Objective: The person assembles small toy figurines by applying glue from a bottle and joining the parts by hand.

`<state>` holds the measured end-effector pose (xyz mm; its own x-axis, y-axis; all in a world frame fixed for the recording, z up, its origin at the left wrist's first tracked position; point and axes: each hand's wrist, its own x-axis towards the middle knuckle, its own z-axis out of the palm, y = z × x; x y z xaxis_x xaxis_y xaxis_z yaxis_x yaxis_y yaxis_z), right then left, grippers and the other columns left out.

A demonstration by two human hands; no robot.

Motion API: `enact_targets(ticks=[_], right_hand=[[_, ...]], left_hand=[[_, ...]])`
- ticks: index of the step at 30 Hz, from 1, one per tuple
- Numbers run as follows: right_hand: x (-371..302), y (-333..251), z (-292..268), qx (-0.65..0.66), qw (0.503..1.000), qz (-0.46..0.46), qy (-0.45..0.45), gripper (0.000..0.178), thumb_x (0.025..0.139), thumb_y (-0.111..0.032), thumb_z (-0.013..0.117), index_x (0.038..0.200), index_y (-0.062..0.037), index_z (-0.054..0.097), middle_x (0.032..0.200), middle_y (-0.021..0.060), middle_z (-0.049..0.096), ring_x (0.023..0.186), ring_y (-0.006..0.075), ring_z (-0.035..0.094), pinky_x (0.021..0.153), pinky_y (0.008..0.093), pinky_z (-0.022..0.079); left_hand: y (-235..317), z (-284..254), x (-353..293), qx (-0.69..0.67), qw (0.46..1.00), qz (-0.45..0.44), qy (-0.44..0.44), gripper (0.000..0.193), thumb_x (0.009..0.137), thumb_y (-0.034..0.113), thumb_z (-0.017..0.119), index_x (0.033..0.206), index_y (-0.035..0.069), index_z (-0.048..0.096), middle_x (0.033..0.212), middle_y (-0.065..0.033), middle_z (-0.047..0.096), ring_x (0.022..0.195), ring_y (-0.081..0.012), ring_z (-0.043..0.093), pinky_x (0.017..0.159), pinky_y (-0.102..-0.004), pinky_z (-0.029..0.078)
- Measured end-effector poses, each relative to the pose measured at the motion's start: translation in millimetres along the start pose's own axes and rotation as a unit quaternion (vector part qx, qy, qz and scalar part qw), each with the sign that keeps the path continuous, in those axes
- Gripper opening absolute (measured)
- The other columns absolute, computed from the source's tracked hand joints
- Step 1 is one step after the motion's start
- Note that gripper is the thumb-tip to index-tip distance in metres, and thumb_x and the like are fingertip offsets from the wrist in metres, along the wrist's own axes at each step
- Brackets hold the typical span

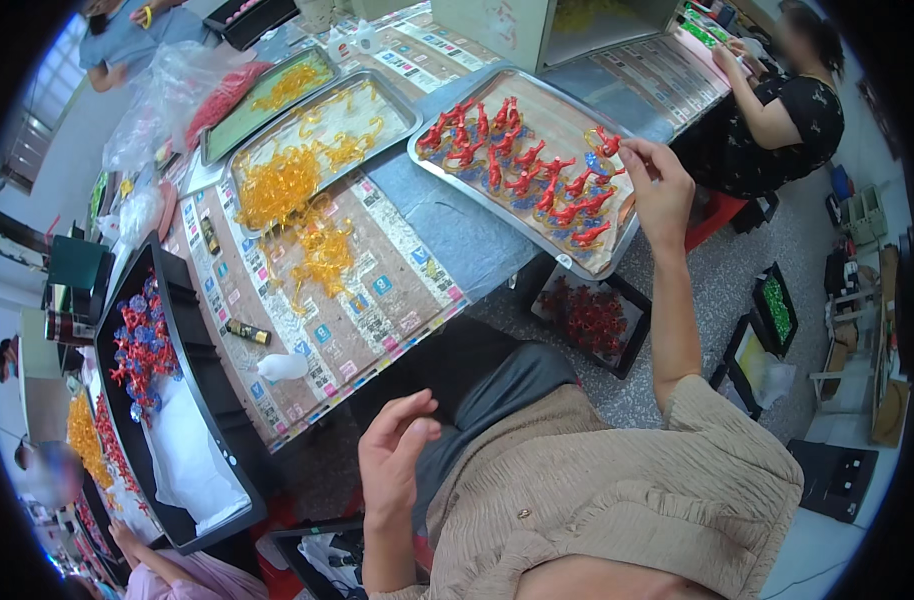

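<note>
My right hand (660, 190) is over the right edge of a metal tray (625, 215), its thumb and fingertips pinching a small red plastic figure (607, 142) with some yellow see-through plastic about it. Rows of similar red figures (525, 178) with blue and yellow see-through parts lie on the tray's paper lining. Above my lap, my left hand (397, 455) is raised with thumb and fingers slightly apart, and nothing shows in it. Yellow see-through plastic pieces (279, 185) are heaped on a second tray (413, 118), and more (322, 250) lie loose on the table.
A black bin (202, 400) with red and blue pieces stands at the left. A white squeeze bottle (282, 367) lies near the table's front edge (377, 362). Below the tray is a box of dark red pieces (592, 315). Another person (792, 120) sits at the far right.
</note>
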<state>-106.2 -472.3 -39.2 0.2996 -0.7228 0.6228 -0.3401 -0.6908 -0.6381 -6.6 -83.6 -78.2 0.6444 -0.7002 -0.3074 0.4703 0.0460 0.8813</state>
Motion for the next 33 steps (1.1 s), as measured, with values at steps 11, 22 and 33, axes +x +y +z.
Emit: enact_targets(ticks=[11, 22, 33], right_hand=[[45, 86, 11, 0.046, 0.962, 0.047, -0.263, 0.019, 0.087, -0.015, 0.064, 0.099, 0.0002, 0.070, 0.089, 0.0062, 0.070, 0.085, 0.0121, 0.063, 0.078, 0.0255, 0.048], [18, 64, -8, 0.075, 0.979, 0.042, -0.187, 0.026, 0.096, -0.019, 0.058, 0.102, 0.0043, 0.066, 0.092, 0.0046, 0.065, 0.088, 0.0088, 0.056, 0.080, 0.0241, 0.044], [-44, -29, -34, 0.109, 0.948, -0.062, -0.291, 0.021, 0.093, -0.014, 0.060, 0.093, 0.0065, 0.064, 0.091, 0.0089, 0.064, 0.087, 0.0147, 0.059, 0.080, 0.0275, 0.045]], left_hand=[[98, -43, -56, 0.220, 0.925, 0.262, 0.163, 0.021, 0.085, 0.001, 0.059, 0.104, -0.005, 0.065, 0.096, -0.0123, 0.060, 0.074, -0.0146, 0.058, 0.071, -0.0249, 0.047], [170, -193, -34, 0.476, 0.767, 0.221, 0.370, 0.019, 0.085, 0.007, 0.063, 0.102, -0.001, 0.069, 0.092, -0.0078, 0.067, 0.076, -0.0117, 0.061, 0.070, -0.0256, 0.050], [182, -240, 78, 0.686, 0.653, 0.286, 0.144, 0.050, 0.069, 0.007, 0.068, 0.119, 0.006, 0.061, 0.110, -0.0143, 0.059, 0.111, -0.0323, 0.051, 0.094, -0.0382, 0.045]])
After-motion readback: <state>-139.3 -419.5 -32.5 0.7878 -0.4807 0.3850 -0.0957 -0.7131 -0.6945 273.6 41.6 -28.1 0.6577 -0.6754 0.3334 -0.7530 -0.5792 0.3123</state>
